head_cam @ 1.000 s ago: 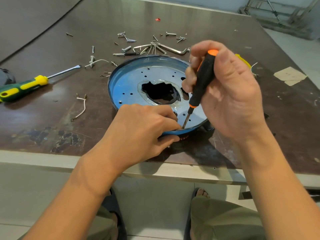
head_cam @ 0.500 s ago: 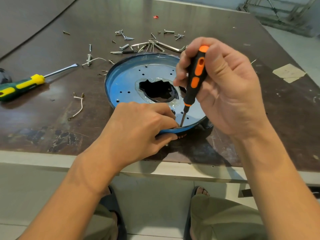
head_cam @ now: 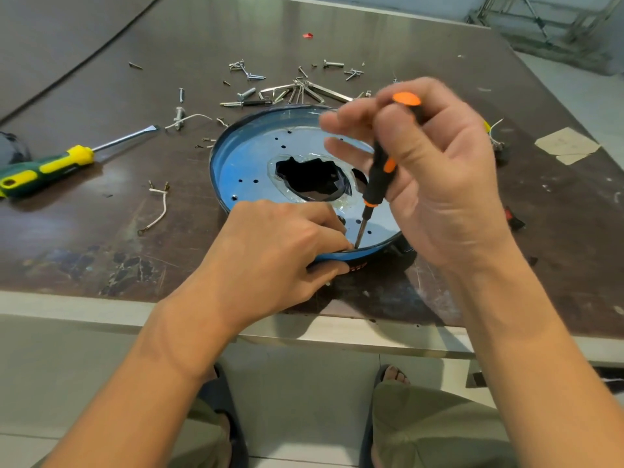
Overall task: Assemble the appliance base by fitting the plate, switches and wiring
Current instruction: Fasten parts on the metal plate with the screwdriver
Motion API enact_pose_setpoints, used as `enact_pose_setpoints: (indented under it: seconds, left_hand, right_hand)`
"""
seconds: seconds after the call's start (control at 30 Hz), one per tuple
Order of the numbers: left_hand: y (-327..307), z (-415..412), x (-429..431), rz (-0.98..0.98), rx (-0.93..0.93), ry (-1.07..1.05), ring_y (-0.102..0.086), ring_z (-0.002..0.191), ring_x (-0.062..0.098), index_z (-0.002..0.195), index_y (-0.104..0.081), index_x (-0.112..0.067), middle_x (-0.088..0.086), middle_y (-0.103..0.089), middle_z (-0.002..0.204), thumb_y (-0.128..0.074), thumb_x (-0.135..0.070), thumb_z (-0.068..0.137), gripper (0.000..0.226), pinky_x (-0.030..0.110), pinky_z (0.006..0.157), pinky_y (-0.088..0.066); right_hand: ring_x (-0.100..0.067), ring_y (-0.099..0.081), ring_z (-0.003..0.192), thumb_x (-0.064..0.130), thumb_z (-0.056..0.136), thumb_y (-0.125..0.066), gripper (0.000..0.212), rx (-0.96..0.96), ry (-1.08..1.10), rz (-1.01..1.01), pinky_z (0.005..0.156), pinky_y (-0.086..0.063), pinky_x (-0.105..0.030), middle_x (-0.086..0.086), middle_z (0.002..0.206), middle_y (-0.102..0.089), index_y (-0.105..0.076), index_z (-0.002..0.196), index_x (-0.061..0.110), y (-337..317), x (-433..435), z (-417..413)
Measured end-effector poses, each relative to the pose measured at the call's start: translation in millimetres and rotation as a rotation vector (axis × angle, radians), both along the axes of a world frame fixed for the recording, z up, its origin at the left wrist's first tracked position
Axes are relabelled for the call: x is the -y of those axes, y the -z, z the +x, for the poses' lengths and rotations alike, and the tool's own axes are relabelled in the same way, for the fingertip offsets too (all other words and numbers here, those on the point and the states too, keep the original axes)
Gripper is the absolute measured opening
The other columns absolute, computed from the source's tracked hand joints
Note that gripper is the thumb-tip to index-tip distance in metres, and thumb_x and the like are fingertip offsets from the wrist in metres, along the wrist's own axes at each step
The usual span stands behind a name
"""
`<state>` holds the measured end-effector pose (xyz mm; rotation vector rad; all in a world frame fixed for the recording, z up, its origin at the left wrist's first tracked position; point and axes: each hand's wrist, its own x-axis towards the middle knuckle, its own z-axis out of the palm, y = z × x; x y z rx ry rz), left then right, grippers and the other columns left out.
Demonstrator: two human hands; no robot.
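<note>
A round blue appliance base (head_cam: pixel 250 163) with a shiny plate and a dark ragged middle hole lies near the table's front edge. My left hand (head_cam: pixel 270 251) grips its near rim, fingers curled over the edge and thumb under it. My right hand (head_cam: pixel 435 173) holds a small black-and-orange screwdriver (head_cam: pixel 380 177) almost upright, its tip down on the plate right beside my left fingertips. What the tip touches is hidden. A short white wire (head_cam: pixel 157 211) with metal terminals lies left of the base.
A green-and-yellow flat screwdriver (head_cam: pixel 50 167) lies at the left. Several loose screws, bolts and hex keys (head_cam: pixel 297 91) are scattered behind the base. A small black switch with red (head_cam: pixel 515 221) sits right of my hand. Paper scraps (head_cam: pixel 567 145) lie far right.
My right hand has turned the small screwdriver, its fingers shifting round the handle. The tip stays at the same spot by my left fingers. My left hand keeps its grip on the rim.
</note>
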<state>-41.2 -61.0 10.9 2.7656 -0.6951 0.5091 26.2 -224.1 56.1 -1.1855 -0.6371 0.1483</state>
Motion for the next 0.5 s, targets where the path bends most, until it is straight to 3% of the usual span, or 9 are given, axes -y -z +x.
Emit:
enact_pose_setpoints:
  seconds: [0.07,0.17,0.23,0.3,0.37,0.43,0.5]
  left_hand:
    - [0,0,0,-0.002,0.001,0.004,-0.068,0.076,0.012,0.1,-0.077,-0.036,-0.017,-0.071,0.102,-0.071,-0.047,0.086,0.019,0.021,0.052,-0.037]
    - [0,0,0,-0.011,0.001,0.006,-0.07,0.08,0.011,0.1,-0.077,-0.036,-0.018,-0.071,0.103,-0.071,-0.046,0.085,0.019,0.022,0.051,-0.039]
    - [-1,0,0,-0.013,-0.006,0.012,-0.07,0.08,0.011,0.1,-0.078,-0.036,-0.018,-0.071,0.103,-0.069,-0.047,0.086,0.02,0.024,0.05,-0.043]
    - [-1,0,0,-0.007,-0.002,0.005,-0.069,0.077,0.012,0.098,-0.077,-0.036,-0.018,-0.071,0.102,-0.068,-0.047,0.086,0.019,0.022,0.05,-0.038]
    - [0,1,1,0.003,0.011,-0.005,-0.068,0.076,0.013,0.097,-0.077,-0.036,-0.018,-0.071,0.103,-0.069,-0.047,0.085,0.019,0.022,0.05,-0.036]
    - [1,1,1,0.01,0.011,-0.006,-0.068,0.077,0.015,0.099,-0.077,-0.035,-0.017,-0.071,0.106,-0.068,-0.048,0.086,0.021,0.026,0.05,-0.044]
    - [1,1,1,0.007,0.016,-0.004,-0.068,0.075,0.016,0.099,-0.077,-0.033,-0.017,-0.071,0.105,-0.068,-0.048,0.086,0.022,0.028,0.05,-0.046]
  right_hand:
    - [-0.038,-0.072,0.092,-0.001,0.097,-0.054,0.009,0.019,0.07,0.019,0.091,-0.055,-0.053,-0.017,0.087,-0.071,-0.048,0.099,0.005,0,-2,1]
    - [-0.02,-0.056,0.058,0.006,0.1,-0.049,0.005,-0.011,0.108,0.034,0.072,-0.053,-0.046,-0.008,0.071,-0.055,-0.045,0.1,0.006,0,-2,4]
    - [-0.018,-0.046,0.061,0.017,0.105,-0.035,0.017,-0.075,0.059,0.061,0.07,-0.048,-0.037,-0.008,0.076,-0.051,-0.048,0.108,0.006,0,2,6]
    - [-0.02,-0.051,0.073,0.018,0.108,-0.026,0.031,-0.107,-0.013,0.065,0.076,-0.047,-0.036,-0.011,0.088,-0.056,-0.051,0.118,0.002,1,6,6]
    - [-0.024,-0.062,0.086,0.009,0.105,-0.036,0.023,-0.047,-0.059,0.028,0.084,-0.051,-0.039,-0.011,0.096,-0.062,-0.053,0.117,0.0,3,4,4]
    - [-0.032,-0.069,0.094,0.0,0.099,-0.051,0.012,0.038,-0.025,0.007,0.087,-0.054,-0.044,-0.011,0.097,-0.068,-0.053,0.11,0.003,5,-1,1]
    - [-0.03,-0.07,0.08,-0.003,0.093,-0.06,0.017,0.066,0.028,0.003,0.078,-0.054,-0.041,-0.012,0.088,-0.067,-0.052,0.103,0.008,6,-5,0]
